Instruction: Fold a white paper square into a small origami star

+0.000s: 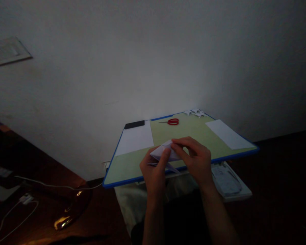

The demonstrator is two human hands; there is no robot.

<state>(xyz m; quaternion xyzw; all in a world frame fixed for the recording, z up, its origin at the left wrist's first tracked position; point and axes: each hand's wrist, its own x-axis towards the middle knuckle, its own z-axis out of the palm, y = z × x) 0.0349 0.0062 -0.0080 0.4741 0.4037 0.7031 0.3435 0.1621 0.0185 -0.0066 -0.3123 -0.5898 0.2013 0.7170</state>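
Note:
A folded piece of white paper (172,156), with pointed flaps, is held in the air just over the front edge of the table. My left hand (154,166) grips it from the left, thumb pressed on its upper face and fingers beneath. At its top corner, my right hand (195,156) pinches the paper between thumb and forefinger. Beyond my hands, red-handled scissors (172,121) lie on the green tabletop (127,170). The paper's underside is partly hidden by my left fingers.
White paper sheets lie left (135,139) and right (229,134). A dark flat object (134,125) rests on the left sheet's far edge. Several small folded white paper pieces (196,112) sit at the back right. Below the table's right side is an open drawer (244,194). The wall (153,61) stands behind.

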